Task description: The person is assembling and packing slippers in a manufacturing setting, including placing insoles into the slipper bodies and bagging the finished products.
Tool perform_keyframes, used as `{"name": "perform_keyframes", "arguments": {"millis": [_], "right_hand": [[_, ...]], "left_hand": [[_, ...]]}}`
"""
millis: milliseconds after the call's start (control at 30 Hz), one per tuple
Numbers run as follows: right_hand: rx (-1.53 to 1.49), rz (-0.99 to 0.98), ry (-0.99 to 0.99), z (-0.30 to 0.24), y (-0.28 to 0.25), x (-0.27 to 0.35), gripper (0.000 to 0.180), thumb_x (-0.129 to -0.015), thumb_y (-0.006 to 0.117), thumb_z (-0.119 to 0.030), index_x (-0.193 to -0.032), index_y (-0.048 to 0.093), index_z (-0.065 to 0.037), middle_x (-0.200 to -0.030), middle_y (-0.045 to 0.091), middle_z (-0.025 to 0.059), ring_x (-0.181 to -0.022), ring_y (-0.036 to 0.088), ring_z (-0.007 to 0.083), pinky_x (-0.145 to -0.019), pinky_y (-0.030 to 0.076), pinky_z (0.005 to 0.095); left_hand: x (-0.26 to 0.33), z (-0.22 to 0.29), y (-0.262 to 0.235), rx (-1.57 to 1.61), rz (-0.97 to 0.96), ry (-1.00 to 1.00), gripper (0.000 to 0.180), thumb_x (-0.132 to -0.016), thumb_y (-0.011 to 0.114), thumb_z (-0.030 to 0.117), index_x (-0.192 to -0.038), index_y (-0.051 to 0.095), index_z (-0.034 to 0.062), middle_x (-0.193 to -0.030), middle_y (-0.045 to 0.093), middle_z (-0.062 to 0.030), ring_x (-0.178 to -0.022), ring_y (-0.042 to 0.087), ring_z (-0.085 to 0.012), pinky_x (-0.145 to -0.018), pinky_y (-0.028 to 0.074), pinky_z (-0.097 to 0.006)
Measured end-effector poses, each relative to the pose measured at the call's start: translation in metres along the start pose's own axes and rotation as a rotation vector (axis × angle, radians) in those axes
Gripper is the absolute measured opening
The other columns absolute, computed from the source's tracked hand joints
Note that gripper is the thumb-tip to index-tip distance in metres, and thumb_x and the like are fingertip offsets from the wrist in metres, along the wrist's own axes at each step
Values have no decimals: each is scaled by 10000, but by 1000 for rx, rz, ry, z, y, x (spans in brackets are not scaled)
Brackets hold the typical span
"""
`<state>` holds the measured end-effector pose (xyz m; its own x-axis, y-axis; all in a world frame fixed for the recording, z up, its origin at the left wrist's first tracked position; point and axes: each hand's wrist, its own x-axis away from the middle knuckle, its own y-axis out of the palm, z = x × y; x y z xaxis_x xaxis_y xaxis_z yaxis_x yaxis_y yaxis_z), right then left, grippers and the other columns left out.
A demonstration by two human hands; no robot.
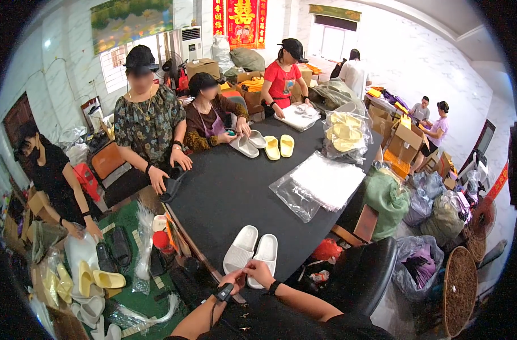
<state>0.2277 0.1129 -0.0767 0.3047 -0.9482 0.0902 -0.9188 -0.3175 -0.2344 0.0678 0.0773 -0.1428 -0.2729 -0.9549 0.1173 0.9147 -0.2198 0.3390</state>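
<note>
Left hand: fingers (238, 274) drawn in narrow over the near end of the left white slide, the left hand (232, 279) meeting the other hand at the tips; whether anything small is pinched there, I cannot tell.
Right hand: the right hand (259, 272) is narrow too, over the near end of the right white slide; contact with it is unclear.
White slides: left white slide (239, 253) and right white slide (266, 253) lie side by side at the table's near edge.
Weight and give: probably light, one-piece foam; soft enough to dent and spring back, hardly fragile.
Surface: likely matt and grippy, though pale enough to show smudges.
Best hold: the sole's side edges at mid-length, or thumb under the band; squeezing the band hard could buckle it.
Black tabletop (219, 201): dark cover beneath the pair.
Plastic bags (331, 178): stacked right and farther; probably slippery, prone to cling.
Far side: yellow slides (272, 148) beside grey slides (246, 148).
</note>
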Motion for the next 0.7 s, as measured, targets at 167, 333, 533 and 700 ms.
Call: {"name": "perform_keyframes", "arguments": {"millis": [167,333,533,700], "right_hand": [[-5,31,9,5,-1,0,133,-791,678,-106,-793,620,13,-670,606,62,-619,578,116,-555,473,273],[238,57,-145,4,-4,2,138,-772,680,-128,-798,633,0,-690,628,123,-631,611,197,-587,467,324],[291,50,-144,1,2,3,141,-783,665,-132,-808,639,4,-710,634,147,-652,626,257,-597,472,335],[353,86,-219,3,3,1,114,-786,640,-103,-830,637,2,-744,637,149,-689,628,293,-616,480,355]], "left_hand": [[-2,-22,-4,220,77,-41,171,-887,582,169,-974,585,23,-807,576,1,-670,527,-77,-569,419,-215],[-12,-3,7,469,263,-366,95,-880,567,150,-863,588,59,-698,522,3,-618,495,-107,-544,404,-239],[-13,-30,-13,159,144,-147,93,-888,561,133,-845,572,52,-689,528,-12,-602,490,-116,-529,397,-245],[-12,-27,-12,498,167,-283,111,-897,563,154,-847,562,55,-705,526,-7,-610,478,-111,-535,392,-254]]}}
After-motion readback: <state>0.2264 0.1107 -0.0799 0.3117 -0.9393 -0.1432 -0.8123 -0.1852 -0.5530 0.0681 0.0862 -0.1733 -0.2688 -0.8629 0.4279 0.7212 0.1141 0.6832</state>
